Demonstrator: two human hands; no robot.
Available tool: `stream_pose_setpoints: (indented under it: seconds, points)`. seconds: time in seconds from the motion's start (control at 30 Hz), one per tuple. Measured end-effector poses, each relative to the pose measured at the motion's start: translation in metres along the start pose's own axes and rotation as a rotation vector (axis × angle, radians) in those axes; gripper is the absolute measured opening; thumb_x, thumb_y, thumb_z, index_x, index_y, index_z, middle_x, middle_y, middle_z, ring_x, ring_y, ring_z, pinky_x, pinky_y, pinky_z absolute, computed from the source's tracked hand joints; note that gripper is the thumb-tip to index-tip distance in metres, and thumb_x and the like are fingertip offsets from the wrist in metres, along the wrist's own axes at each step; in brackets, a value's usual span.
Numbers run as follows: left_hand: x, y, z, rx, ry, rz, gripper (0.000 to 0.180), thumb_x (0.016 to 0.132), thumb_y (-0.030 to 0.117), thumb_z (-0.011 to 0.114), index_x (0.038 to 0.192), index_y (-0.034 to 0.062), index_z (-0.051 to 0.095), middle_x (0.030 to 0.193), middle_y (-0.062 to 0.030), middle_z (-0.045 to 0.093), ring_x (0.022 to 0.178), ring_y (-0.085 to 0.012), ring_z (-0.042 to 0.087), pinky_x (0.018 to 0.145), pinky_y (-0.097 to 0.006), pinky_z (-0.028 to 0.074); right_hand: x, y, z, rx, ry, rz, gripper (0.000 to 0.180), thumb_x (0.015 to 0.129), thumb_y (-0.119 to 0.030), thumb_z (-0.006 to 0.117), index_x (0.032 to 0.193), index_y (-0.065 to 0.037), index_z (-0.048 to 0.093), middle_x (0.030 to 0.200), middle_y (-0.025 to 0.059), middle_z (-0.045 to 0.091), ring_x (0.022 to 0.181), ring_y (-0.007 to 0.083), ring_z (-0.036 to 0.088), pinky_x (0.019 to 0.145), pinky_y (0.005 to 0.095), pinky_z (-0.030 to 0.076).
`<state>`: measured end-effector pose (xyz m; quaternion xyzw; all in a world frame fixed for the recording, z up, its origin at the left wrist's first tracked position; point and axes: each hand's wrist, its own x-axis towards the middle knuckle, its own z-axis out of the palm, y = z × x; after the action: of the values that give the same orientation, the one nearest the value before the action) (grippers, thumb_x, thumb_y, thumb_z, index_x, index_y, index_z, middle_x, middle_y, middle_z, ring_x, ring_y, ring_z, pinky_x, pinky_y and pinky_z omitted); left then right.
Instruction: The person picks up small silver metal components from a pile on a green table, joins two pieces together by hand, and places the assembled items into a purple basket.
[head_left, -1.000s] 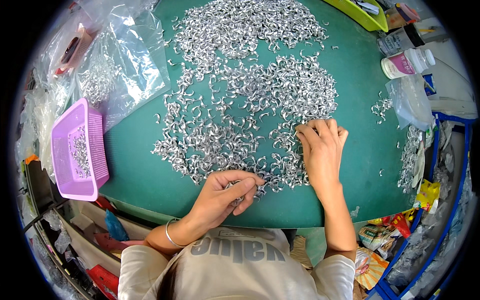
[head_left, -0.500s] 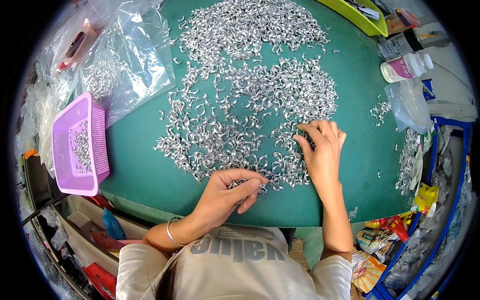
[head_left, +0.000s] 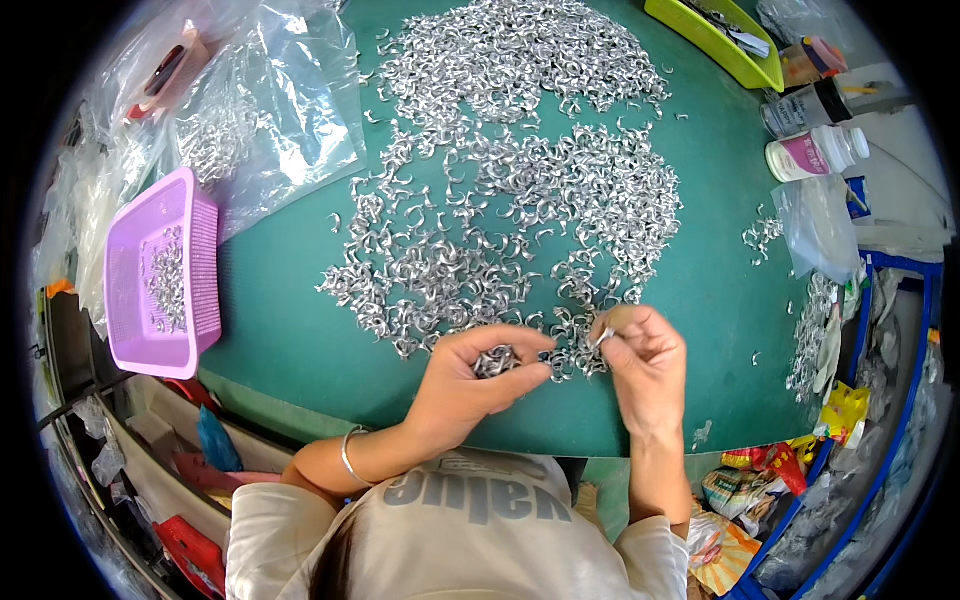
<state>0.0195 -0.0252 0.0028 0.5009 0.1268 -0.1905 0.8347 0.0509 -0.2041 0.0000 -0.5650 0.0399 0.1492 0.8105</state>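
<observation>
Many small curved silvery metal pieces [head_left: 520, 60] lie in loose heaps over a green tabletop [head_left: 270, 300]. My left hand [head_left: 470, 380], a bangle on its wrist, is curled around several of these pieces [head_left: 495, 362] near the front edge of the heap. Just to its right, my right hand [head_left: 645, 365] pinches one metal piece [head_left: 604, 337] between thumb and fingertips. The two hands are apart, with a few pieces on the table between them.
A purple basket [head_left: 205, 270] at the left holds some of the pieces. Behind it lies a clear plastic bag [head_left: 300, 120]. A yellow-green tray [head_left: 735, 55] and a white bottle [head_left: 805, 155] stand at the back right. More pieces [head_left: 812, 330] lie along the right edge.
My right hand has drawn back from the heap toward my left hand and now holds a metal piece. The left hand has shifted slightly right and up. The view has shifted a little.
</observation>
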Motion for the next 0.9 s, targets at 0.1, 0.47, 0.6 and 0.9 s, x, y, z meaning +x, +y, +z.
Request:
stream_pose_setpoints:
  seconds: [0.1, 0.47, 0.6, 0.9]
  points:
    - [0.003, -0.001, 0.007, 0.181, -0.016, 0.177, 0.020, 0.072, -0.002, 0.065, 0.092, -0.0014, 0.063, 0.070, -0.0024, 0.056, 0.062, -0.0090, 0.049, 0.057, -0.021, 0.040, -0.012, 0.005, 0.010, 0.116, -0.045, 0.033, 0.015, 0.077, 0.008, 0.059, 0.090, 0.003, 0.056, 0.086, 0.0072, 0.060, 0.079, 0.0112, 0.056, 0.072, 0.0231, 0.044]
    - [-0.007, 0.007, 0.008, 0.199, -0.035, 0.161, 0.010, 0.075, 0.001, 0.065, 0.085, -0.0015, 0.064, 0.082, -0.0044, 0.063, 0.074, -0.0063, 0.054, 0.066, -0.020, 0.044, -0.024, 0.003, 0.021, 0.084, -0.013, -0.023, 0.010, 0.079, 0.007, 0.058, 0.088, 0.005, 0.057, 0.084, 0.0076, 0.059, 0.078, 0.0133, 0.057, 0.072, 0.0243, 0.045]
    - [-0.009, 0.009, 0.009, 0.119, -0.039, 0.071, 0.009, 0.077, 0.003, 0.064, 0.084, -0.0017, 0.064, 0.079, -0.0023, 0.062, 0.071, -0.0042, 0.053, 0.061, -0.018, 0.043, -0.027, 0.000, 0.024, 0.068, -0.001, -0.036, 0.009, 0.079, 0.007, 0.056, 0.088, 0.005, 0.057, 0.083, 0.0076, 0.059, 0.078, 0.0135, 0.057, 0.071, 0.0246, 0.045]
    - [-0.011, 0.005, 0.005, -0.118, -0.090, -0.087, 0.008, 0.080, 0.005, 0.062, 0.086, -0.0008, 0.063, 0.075, 0.0026, 0.059, 0.056, 0.0014, 0.044, 0.045, -0.014, 0.033, -0.031, 0.001, 0.026, -0.059, 0.023, -0.139, 0.013, 0.077, 0.010, 0.058, 0.088, 0.005, 0.057, 0.084, 0.0089, 0.058, 0.078, 0.0148, 0.054, 0.070, 0.0256, 0.044]
